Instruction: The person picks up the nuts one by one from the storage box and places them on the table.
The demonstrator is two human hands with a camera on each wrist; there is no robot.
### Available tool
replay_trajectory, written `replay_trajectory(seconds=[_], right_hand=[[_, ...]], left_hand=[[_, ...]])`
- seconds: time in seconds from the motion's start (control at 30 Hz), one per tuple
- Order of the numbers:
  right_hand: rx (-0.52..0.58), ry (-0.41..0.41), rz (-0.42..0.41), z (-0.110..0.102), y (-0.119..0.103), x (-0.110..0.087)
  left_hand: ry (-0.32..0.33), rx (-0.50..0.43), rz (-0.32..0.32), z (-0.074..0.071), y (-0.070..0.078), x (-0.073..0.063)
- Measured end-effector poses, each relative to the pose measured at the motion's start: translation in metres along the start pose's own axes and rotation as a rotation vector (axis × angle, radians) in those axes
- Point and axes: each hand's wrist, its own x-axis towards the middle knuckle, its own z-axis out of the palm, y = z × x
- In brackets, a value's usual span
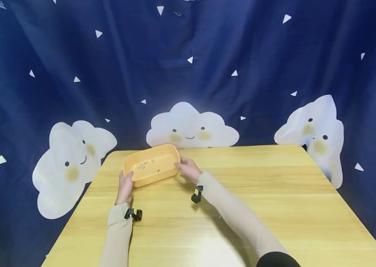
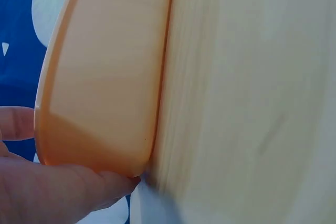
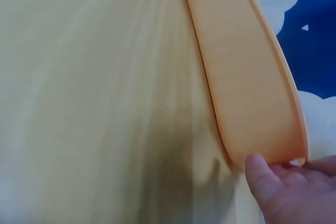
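An orange plastic tray (image 1: 156, 178) with rounded corners sits at the far left of the table, slanted, its right end farther back. Small greyish pieces (image 1: 144, 164), several of them, lie scattered on its floor; they are too small to identify. My left hand (image 1: 125, 188) holds the tray's left end, and in the left wrist view its thumb (image 2: 100, 184) lies along the lower corner. At the opposite end my right hand (image 1: 189, 169) grips the tray. The right wrist view has that thumb (image 3: 260, 174) against the outer corner, with the other fingers partly hidden behind the end wall.
The wooden table (image 1: 188, 218) extends toward me and to the right, its back edge just behind the tray. A dark blue curtain (image 1: 208, 37) with white clouds and triangles hangs around the table. Each wrist wears a small black camera (image 1: 197, 194).
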Motion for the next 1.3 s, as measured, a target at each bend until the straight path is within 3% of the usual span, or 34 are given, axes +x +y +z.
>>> replay_trajectory(seconds=[0.3, 0.4, 0.67, 0.77, 0.9, 1.03, 1.17, 1.3], right_hand=[[-0.074, 0.050, -0.003, -0.007, 0.007, -0.032], [-0.069, 0.066, -0.017, -0.011, 0.007, -0.042], [-0.055, 0.034, -0.048, -0.014, 0.011, -0.081], [-0.021, 0.029, -0.070, -0.016, 0.013, -0.090], [-0.043, 0.094, -0.056, -0.022, 0.012, -0.092], [-0.059, 0.170, -0.034, -0.031, 0.011, -0.076], [-0.010, 0.201, -0.007, -0.037, 0.012, -0.053], [0.077, 0.168, 0.022, -0.038, 0.024, -0.037]], left_hand=[[-0.036, -0.020, -0.012, 0.010, -0.001, -0.010], [-0.065, -0.045, 0.011, 0.014, -0.002, -0.016], [-0.138, 0.013, 0.017, 0.018, -0.009, -0.047], [-0.179, 0.048, 0.017, 0.015, -0.009, -0.051], [-0.213, 0.156, 0.031, 0.009, -0.002, -0.041], [-0.192, 0.224, 0.030, 0.004, 0.007, -0.020], [-0.172, 0.181, 0.004, 0.004, 0.007, 0.003], [-0.187, 0.074, -0.043, 0.008, -0.002, 0.006]])
